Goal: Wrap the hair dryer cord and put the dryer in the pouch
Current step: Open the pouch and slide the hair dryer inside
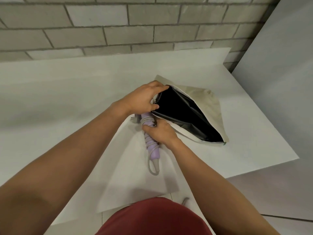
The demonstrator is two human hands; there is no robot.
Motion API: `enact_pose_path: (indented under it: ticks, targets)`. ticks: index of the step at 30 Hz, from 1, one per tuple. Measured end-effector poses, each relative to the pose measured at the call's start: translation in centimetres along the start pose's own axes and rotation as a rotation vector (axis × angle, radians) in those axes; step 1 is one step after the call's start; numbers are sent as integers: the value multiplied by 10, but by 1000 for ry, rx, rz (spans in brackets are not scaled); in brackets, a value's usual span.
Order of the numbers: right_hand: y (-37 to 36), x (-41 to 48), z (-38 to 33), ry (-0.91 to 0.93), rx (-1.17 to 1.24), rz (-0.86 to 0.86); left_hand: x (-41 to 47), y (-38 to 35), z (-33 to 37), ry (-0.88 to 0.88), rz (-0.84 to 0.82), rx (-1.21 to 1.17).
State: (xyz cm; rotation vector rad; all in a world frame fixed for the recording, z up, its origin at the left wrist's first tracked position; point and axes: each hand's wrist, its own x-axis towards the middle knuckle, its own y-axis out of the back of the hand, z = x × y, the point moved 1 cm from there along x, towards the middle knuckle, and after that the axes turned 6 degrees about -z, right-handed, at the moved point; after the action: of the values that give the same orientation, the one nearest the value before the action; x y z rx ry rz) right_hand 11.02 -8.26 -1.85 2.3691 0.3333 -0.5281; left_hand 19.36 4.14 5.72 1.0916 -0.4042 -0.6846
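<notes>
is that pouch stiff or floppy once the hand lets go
Probably floppy: the pouch is thin, creased cloth. Its mouth likely collapses without the left hand pinching the rim. The black lining looks slick, so the dryer should slide in.

hair dryer (153,150) head hidden behind left hand (144,99) and pouch (208,102) rim; right hand (159,133) covers the handle's middle.

No readable text, label, brand or number shows on anything here.
</notes>
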Motion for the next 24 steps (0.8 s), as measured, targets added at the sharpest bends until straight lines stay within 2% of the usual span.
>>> enact_pose_path:
  ticks: [3, 12, 19, 24]
  targets:
    - [0, -10, 3, -19, -45, 20, 2, 1, -3, -1, 12, 11]
    - [22, -59, 32, -9, 144, -38, 7, 0, -7, -4, 29, 10]
    - [47, -108, 56, 47, 357, -240, 0, -8, -16, 31, 78, -23]
    - [72, -138, 57, 115, 464, -281, -14, -20, -15, -18, 121, -77]
